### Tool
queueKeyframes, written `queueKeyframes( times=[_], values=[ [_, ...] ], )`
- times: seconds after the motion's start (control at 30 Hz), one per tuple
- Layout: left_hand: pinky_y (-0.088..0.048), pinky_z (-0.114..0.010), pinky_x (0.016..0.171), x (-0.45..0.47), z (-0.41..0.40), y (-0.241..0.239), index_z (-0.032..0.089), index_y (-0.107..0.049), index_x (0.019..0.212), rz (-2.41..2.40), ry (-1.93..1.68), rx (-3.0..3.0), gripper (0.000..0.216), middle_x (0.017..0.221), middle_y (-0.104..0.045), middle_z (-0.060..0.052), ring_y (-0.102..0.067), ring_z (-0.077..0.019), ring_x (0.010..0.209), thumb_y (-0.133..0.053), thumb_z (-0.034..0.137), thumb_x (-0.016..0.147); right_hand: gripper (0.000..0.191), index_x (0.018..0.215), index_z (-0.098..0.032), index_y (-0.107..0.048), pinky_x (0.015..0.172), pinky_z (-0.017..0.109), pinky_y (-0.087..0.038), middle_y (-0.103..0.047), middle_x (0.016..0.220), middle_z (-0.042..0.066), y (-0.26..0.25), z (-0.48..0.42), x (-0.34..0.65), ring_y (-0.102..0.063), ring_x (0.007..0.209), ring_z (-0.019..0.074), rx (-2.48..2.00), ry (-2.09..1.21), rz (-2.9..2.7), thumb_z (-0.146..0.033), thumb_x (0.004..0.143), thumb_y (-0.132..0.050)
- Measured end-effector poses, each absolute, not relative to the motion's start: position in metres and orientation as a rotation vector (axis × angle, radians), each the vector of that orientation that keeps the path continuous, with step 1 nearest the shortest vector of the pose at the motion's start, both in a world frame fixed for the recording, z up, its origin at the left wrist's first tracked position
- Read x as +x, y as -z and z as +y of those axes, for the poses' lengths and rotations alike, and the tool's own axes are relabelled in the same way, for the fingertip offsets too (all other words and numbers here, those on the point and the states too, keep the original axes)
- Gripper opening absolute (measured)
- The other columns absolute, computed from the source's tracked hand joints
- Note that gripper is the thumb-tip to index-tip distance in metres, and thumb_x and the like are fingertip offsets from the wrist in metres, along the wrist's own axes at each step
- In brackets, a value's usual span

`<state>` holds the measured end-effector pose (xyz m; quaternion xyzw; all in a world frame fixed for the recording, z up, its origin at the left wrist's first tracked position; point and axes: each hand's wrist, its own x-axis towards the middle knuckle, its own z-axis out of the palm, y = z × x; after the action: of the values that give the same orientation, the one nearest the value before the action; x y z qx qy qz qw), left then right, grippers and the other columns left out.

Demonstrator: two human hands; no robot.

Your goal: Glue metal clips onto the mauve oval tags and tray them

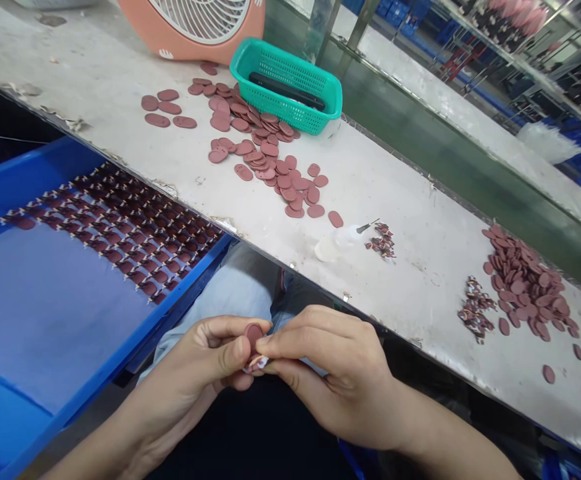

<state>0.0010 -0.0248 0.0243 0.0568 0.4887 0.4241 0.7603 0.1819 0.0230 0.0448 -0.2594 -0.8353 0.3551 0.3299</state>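
Observation:
Both my hands meet over my lap, below the table edge. My left hand [209, 363] pinches a small dark-red oval piece [253, 333] between thumb and fingers. My right hand [330, 370] closes its fingertips on the same piece, where a tiny patterned bit [255, 363] shows beneath it. A heap of the same dark-red oval pieces [263, 150] lies on the white table [410, 200] ahead. Another heap [525, 287] lies at the right.
A blue tray [45, 320] at my left holds rows of finished pieces [120, 223]. A teal basket [288, 87] and an orange fan [195, 23] stand at the back. Small patterned bits [381, 241] lie mid-table, more [474, 310] at right, beside a small squeeze bottle [340, 241].

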Motion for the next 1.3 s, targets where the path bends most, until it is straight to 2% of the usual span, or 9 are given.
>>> queueKeyframes(
  times=[0.27, 0.53, 0.6, 0.73, 0.77, 0.93, 1.13, 1.3],
  values=[
    [-0.043, -0.013, 0.051, 0.0, -0.025, -0.019, 0.017, -0.083, 0.072, 1.014, -0.941, 0.13, 0.037, 0.061, -0.066, 0.0, -0.052, -0.0079, 0.058, -0.098, 0.045, 0.052, 0.012, 0.101, -0.015, -0.069, 0.072, 0.023, -0.06, -0.076, 0.087, 0.005, -0.04, 0.023, 0.176, -0.071, 0.076, 0.0137, -0.668, -0.88, -2.161, -0.009, 0.091, -0.069],
    [-0.045, -0.012, 0.045, -0.008, -0.025, -0.007, 0.018, -0.083, 0.084, 1.038, -0.897, 0.196, 0.043, 0.071, -0.066, -0.001, -0.052, -0.0093, 0.061, -0.095, 0.05, 0.057, 0.012, 0.102, -0.015, -0.069, 0.081, 0.023, -0.06, -0.077, 0.093, 0.007, -0.05, 0.035, 0.177, -0.071, 0.083, 0.0138, -0.612, -0.953, -2.286, -0.008, 0.093, -0.066],
    [-0.046, -0.011, 0.045, -0.01, -0.024, -0.005, 0.016, -0.083, 0.081, 0.994, -0.888, 0.193, 0.042, 0.07, -0.064, -0.001, -0.053, -0.0087, 0.059, -0.094, 0.05, 0.058, 0.017, 0.108, -0.016, -0.068, 0.081, 0.022, -0.059, -0.076, 0.095, 0.006, -0.053, 0.037, 0.177, -0.071, 0.084, 0.0134, -0.619, -0.98, -2.319, -0.009, 0.092, -0.067],
    [-0.05, -0.013, 0.047, -0.015, -0.022, 0.003, 0.017, -0.082, 0.074, 0.889, -0.872, 0.163, 0.03, 0.066, -0.063, -0.001, -0.058, -0.0104, 0.06, -0.094, 0.041, 0.062, 0.047, 0.128, -0.017, -0.061, 0.082, 0.022, -0.059, -0.072, 0.106, 0.007, -0.056, 0.036, 0.178, -0.068, 0.092, 0.0145, -0.686, -1.036, -2.283, -0.025, 0.086, -0.079],
    [-0.051, -0.013, 0.047, -0.016, -0.022, 0.006, 0.018, -0.082, 0.076, 0.886, -0.871, 0.151, 0.027, 0.066, -0.063, -0.001, -0.059, -0.0108, 0.06, -0.094, 0.038, 0.063, 0.048, 0.129, -0.016, -0.061, 0.081, 0.022, -0.059, -0.071, 0.107, 0.008, -0.056, 0.036, 0.179, -0.068, 0.092, 0.0147, -0.701, -1.034, -2.258, -0.027, 0.086, -0.079],
    [-0.049, -0.012, 0.043, -0.021, -0.019, 0.01, 0.018, -0.083, 0.083, 0.882, -0.858, 0.147, 0.033, 0.067, -0.065, -0.002, -0.061, -0.0118, 0.06, -0.096, 0.039, 0.06, 0.024, 0.117, -0.014, -0.07, 0.071, 0.021, -0.058, -0.072, 0.092, 0.007, -0.047, 0.037, 0.176, -0.067, 0.078, 0.0123, -0.728, -1.032, -2.201, -0.024, 0.095, -0.069],
    [-0.049, -0.011, 0.045, -0.021, -0.017, 0.009, 0.015, -0.083, 0.084, 0.903, -0.879, 0.156, 0.041, 0.063, -0.065, -0.001, -0.058, -0.0095, 0.057, -0.097, 0.041, 0.057, 0.009, 0.099, -0.016, -0.075, 0.073, 0.02, -0.059, -0.075, 0.089, 0.006, -0.04, 0.04, 0.167, -0.07, 0.078, 0.0122, -0.722, -1.022, -2.187, -0.02, 0.095, -0.068],
    [-0.049, -0.01, 0.045, -0.023, -0.016, 0.008, 0.016, -0.084, 0.08, 0.93, -0.883, 0.11, 0.045, 0.06, -0.065, 0.0, -0.057, -0.0076, 0.053, -0.101, 0.04, 0.046, 0.012, 0.091, -0.019, -0.076, 0.071, 0.019, -0.06, -0.076, 0.085, 0.004, -0.037, 0.041, 0.162, -0.07, 0.075, 0.0113, -0.708, -0.992, -2.165, -0.023, 0.097, -0.067]
  ],
)
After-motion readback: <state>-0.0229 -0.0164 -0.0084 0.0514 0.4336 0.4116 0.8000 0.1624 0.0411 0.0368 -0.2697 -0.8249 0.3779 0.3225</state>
